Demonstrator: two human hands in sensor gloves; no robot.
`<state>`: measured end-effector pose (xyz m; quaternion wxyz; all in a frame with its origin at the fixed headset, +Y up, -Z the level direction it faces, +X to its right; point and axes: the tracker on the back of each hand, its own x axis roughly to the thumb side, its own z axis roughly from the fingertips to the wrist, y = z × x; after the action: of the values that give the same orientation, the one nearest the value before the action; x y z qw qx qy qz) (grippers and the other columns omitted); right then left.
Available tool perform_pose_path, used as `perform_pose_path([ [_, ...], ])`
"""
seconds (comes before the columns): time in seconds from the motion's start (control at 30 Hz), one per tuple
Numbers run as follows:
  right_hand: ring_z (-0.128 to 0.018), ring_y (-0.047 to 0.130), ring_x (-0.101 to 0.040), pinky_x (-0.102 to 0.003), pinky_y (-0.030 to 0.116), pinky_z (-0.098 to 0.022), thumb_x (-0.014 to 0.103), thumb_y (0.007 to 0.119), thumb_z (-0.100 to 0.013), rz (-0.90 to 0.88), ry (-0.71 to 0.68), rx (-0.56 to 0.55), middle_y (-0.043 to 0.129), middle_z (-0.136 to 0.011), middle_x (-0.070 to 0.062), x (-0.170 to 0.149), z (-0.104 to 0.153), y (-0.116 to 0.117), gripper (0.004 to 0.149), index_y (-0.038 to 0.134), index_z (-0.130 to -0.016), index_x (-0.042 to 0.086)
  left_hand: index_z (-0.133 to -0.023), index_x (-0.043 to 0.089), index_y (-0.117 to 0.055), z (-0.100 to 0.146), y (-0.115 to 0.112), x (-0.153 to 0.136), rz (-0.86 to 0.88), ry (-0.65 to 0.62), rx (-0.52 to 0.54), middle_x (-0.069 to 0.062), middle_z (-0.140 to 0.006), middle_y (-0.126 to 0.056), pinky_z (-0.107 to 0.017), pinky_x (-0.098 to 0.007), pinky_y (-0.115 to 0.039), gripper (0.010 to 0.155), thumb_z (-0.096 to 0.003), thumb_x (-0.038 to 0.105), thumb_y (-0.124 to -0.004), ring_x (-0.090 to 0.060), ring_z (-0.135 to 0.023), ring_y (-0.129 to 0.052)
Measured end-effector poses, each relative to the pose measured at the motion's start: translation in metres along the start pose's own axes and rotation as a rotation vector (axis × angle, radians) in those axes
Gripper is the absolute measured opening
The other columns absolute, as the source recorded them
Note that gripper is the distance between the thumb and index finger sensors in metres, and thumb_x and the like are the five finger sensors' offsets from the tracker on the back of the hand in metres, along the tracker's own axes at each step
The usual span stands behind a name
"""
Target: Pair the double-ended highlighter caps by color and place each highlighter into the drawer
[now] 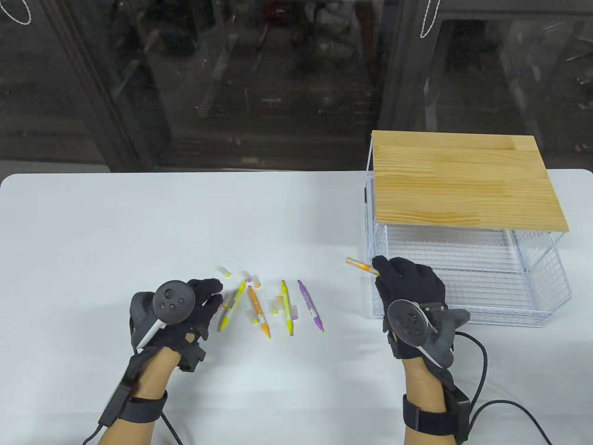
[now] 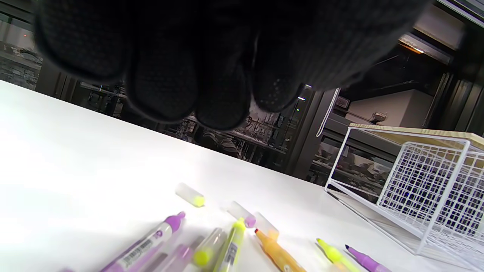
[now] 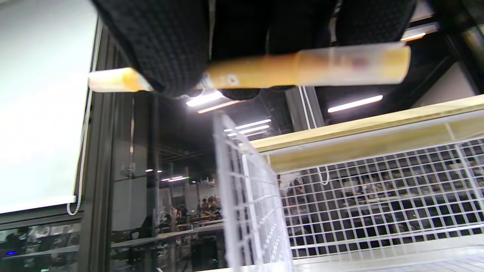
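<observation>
My right hand pinches an orange highlighter with a clear cap on each end, holding it level just above the front left corner of the white wire drawer. The right wrist view shows this orange highlighter crossing under the fingertips, over the drawer's mesh wall. My left hand hovers with loose fingers at the left end of a row of uncapped highlighters: yellow, orange, yellow and purple. It holds nothing.
Loose clear caps lie around the pens, some between them. The drawer stands pulled out from under a wooden top at the right. A purple highlighter lies under my left hand. Cables trail from both wrists.
</observation>
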<state>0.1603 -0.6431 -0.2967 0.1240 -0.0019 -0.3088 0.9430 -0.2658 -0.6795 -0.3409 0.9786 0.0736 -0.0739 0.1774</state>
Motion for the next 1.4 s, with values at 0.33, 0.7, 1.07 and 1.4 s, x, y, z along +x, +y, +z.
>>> perform_pose_path([
  [0.33, -0.076, 0.083, -0.034, -0.058, 0.069, -0.058, 0.034, 0.088, -0.042, 0.022, 0.145, 0.031, 0.088, -0.089, 0.002, -0.036, -0.003, 0.006, 0.045, 0.084, -0.087, 0.036, -0.084, 0.028, -0.092, 0.000, 0.000, -0.001, 0.003, 0.000, 0.000, -0.003, -0.081, -0.102, -0.045, -0.057, -0.083, 0.049, -0.0390, 0.046, -0.083, -0.037, -0.066, -0.099],
  [0.7, -0.077, 0.082, -0.037, -0.060, 0.068, -0.057, 0.033, 0.091, -0.040, 0.037, 0.290, 0.146, 0.090, -0.090, 0.002, -0.068, -0.003, 0.016, 0.044, 0.088, -0.084, 0.039, -0.084, 0.028, -0.092, 0.000, -0.001, 0.000, -0.001, 0.002, -0.018, -0.003, -0.081, -0.102, -0.045, -0.057, -0.083, 0.049, -0.0391, 0.046, -0.083, -0.037, -0.066, -0.099],
  [1.07, -0.082, 0.075, -0.042, -0.063, 0.063, -0.059, 0.032, 0.093, -0.039, 0.042, 0.360, 0.256, 0.088, -0.092, -0.001, -0.083, -0.002, 0.018, 0.046, 0.090, -0.085, 0.035, -0.084, 0.028, -0.092, 0.000, -0.001, 0.000, -0.002, 0.004, -0.026, -0.003, -0.081, -0.102, -0.045, -0.057, -0.083, 0.049, -0.0391, 0.046, -0.083, -0.037, -0.066, -0.099],
  [1.4, -0.082, 0.078, -0.037, -0.060, 0.064, -0.061, 0.034, 0.091, -0.041, 0.036, 0.287, 0.175, 0.091, -0.089, 0.000, -0.063, -0.004, 0.014, 0.043, 0.090, -0.084, 0.034, -0.083, 0.028, -0.093, -0.001, -0.001, -0.001, 0.001, 0.006, -0.023, -0.003, -0.081, -0.102, -0.045, -0.057, -0.083, 0.049, -0.0392, 0.046, -0.083, -0.037, -0.065, -0.099],
])
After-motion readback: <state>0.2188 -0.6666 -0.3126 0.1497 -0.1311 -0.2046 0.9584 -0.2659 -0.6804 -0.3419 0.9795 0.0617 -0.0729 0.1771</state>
